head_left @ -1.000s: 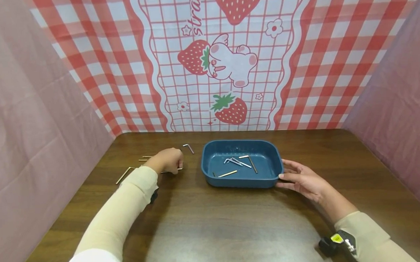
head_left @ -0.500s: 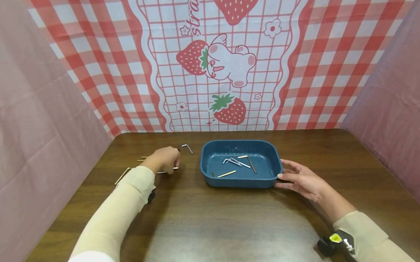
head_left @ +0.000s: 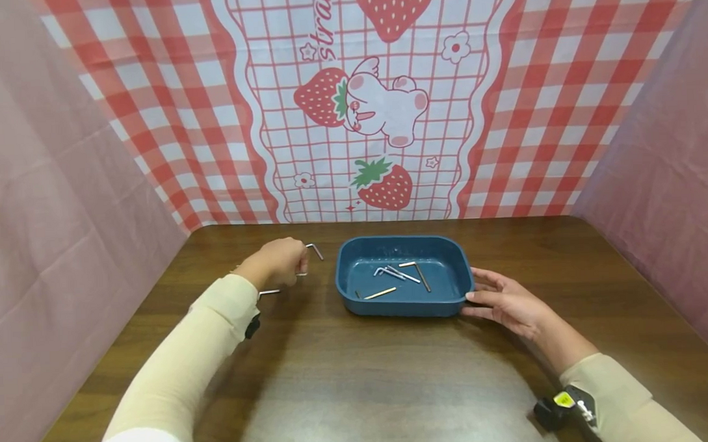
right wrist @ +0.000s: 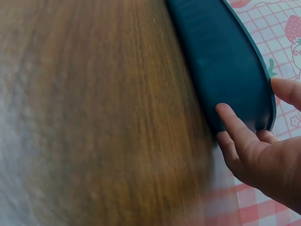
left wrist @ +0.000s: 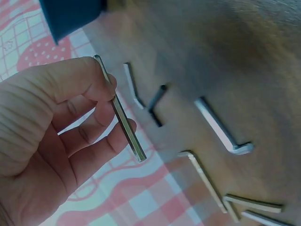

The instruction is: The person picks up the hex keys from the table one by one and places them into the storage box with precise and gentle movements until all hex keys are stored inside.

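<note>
Pinched between thumb and fingers of my left hand [head_left: 282, 261] is a brass-coloured hex key [left wrist: 124, 122], angled downward in the left wrist view. Below it on the table lie a large silver hex key [left wrist: 218, 126], a black one [left wrist: 157, 104] and a smaller silver one [left wrist: 133, 87]. My right hand [head_left: 512, 306] touches the right end of a blue rectangular tray [head_left: 412, 309]. Its thumb [right wrist: 286, 90] is at the rim and its extended fingers [right wrist: 235, 123] lie along the outer wall. Several silver and brass hex keys [head_left: 402, 272] lie inside the tray.
More brass hex keys [left wrist: 204, 181] lie on the wooden table [head_left: 360, 383], largely hidden by the left forearm in the head view. A strawberry-print checked cloth [head_left: 379, 103] hangs behind the table, with pink cloths [head_left: 66, 192] at both sides.
My left hand has moved slightly away toward the back of the table, and a silver hex key now shows on the table beside its wrist. The right hand and tray stay together.
</note>
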Demonstrator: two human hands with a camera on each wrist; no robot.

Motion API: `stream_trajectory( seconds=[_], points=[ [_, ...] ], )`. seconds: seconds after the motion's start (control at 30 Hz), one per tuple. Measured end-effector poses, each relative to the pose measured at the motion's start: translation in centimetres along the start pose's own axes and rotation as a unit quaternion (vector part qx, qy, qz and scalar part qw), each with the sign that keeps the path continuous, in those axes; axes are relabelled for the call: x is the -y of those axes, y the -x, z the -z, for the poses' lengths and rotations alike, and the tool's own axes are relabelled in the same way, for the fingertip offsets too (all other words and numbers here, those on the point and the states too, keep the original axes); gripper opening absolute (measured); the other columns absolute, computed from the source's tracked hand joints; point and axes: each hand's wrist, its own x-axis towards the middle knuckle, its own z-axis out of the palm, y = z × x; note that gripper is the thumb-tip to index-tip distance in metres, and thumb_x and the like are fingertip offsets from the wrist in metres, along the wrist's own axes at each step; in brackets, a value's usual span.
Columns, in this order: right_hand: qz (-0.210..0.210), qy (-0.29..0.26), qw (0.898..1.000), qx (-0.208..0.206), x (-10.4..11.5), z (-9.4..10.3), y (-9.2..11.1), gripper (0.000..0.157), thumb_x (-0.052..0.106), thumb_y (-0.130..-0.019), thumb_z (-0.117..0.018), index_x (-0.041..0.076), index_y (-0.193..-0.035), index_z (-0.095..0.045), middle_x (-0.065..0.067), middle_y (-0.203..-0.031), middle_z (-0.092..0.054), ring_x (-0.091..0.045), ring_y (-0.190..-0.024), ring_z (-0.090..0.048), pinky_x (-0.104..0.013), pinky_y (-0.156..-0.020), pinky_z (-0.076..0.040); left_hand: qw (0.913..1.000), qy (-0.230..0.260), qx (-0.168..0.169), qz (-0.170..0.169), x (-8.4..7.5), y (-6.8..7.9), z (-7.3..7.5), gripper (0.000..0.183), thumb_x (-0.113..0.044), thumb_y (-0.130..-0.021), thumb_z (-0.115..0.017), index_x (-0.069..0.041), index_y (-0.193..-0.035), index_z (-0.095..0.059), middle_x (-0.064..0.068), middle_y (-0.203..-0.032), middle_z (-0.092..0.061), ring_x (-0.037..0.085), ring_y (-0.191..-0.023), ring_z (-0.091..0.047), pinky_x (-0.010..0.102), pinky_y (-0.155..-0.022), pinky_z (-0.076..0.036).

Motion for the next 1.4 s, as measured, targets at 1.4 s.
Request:
stream_trajectory(
  seconds=[1.4],
  points=[
    [0.003,-0.004,1.000,0.004,-0.1,0.0,-0.1,0.077,0.002,-0.096,-0.056,-0.003,-0.153,-0.005,-0.035,-0.150,-0.018,-0.021,-0.110,-0.059,-0.050,-0.095,-0.045,0.9783,-0.116,0.093,-0.144,-12.2,-7.0,6.1,0.025,0.005,-0.070,-0.072,-0.013,-0.086,-0.069,-0.007,-0.082,-0.062,0.012,-0.076,-0.053,0.025,-0.059,-0.045]
  ],
)
